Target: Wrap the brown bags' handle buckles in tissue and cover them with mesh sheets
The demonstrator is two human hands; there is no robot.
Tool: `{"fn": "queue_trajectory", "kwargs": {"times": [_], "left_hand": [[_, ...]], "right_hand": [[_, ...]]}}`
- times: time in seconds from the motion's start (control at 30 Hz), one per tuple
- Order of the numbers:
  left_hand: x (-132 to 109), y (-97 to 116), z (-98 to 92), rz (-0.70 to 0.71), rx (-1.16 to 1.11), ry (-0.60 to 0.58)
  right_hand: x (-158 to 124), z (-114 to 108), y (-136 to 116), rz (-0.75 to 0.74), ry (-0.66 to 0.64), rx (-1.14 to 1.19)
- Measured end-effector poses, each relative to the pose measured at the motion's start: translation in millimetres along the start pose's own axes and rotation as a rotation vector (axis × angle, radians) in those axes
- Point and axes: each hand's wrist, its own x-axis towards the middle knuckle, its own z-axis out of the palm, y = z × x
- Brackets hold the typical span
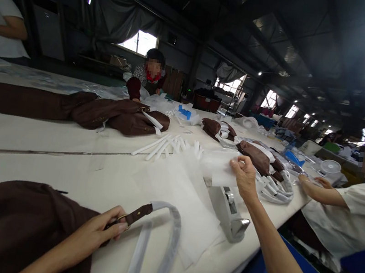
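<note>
My left hand (pixel 113 225) is closed around the brown end of a bag strap (pixel 138 214), close to its metal ring. From there the strap curves to the right and down, wrapped in pale translucent covering. Beside that hand lies a dark brown bag (pixel 16 221), cut off by the frame's lower left edge. Farther out, my right hand (pixel 244 176) pinches a thin white translucent sheet (pixel 221 168) between thumb and fingers. Just below it stands a grey tape dispenser (pixel 231 213). More white sheets (pixel 188 206) lie flat on the table between my hands.
Several white tubes (pixel 163 145) lie mid-table (pixel 62 150). Brown bags (pixel 116 114) line the far left, and wrapped ones (pixel 255 157) lie at the right. A co-worker (pixel 359 201) sits at the right edge; another person (pixel 147 73) is across the table. A small white fan (pixel 330 167) stands far right.
</note>
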Motion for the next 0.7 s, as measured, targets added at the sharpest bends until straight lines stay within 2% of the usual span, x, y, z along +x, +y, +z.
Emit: {"fn": "queue_trajectory", "kwargs": {"times": [0.1, 0.2, 0.3, 0.37, 0.4, 0.5, 0.6, 0.7], "left_hand": [[-1.8, 5.3, 0.7, 0.006, -0.033, 0.054], [-5.3, 15.1, 1.9, -0.001, -0.085, 0.096], [-8.0, 23.0, 2.7, -0.001, -0.177, 0.126], [-9.0, 25.3, 3.1, 0.008, -0.256, 0.13], [-9.4, 25.9, 3.3, 0.009, -0.286, 0.132], [-10.5, 26.5, 4.1, -0.002, -0.334, 0.134], [-11.5, 26.7, 4.4, -0.011, -0.386, 0.124], [-12.2, 25.2, 3.4, -0.016, -0.441, 0.122]], "right_hand": [[-18.7, 13.4, -12.4, 0.099, -0.038, 0.09], [-55.8, 33.0, -17.5, 0.259, -0.124, 0.182], [-109.7, 57.7, -12.4, 0.471, -0.387, 0.208], [-144.1, 76.9, -4.8, 0.525, -0.559, 0.143], [-157.6, 87.5, -0.6, 0.523, -0.594, 0.111], [-178.1, 123.5, 10.0, 0.49, -0.535, 0.094], [-177.4, 158.6, 15.7, 0.475, -0.441, 0.167], [-176.6, 183.1, 19.3, 0.497, -0.345, 0.256]]}}
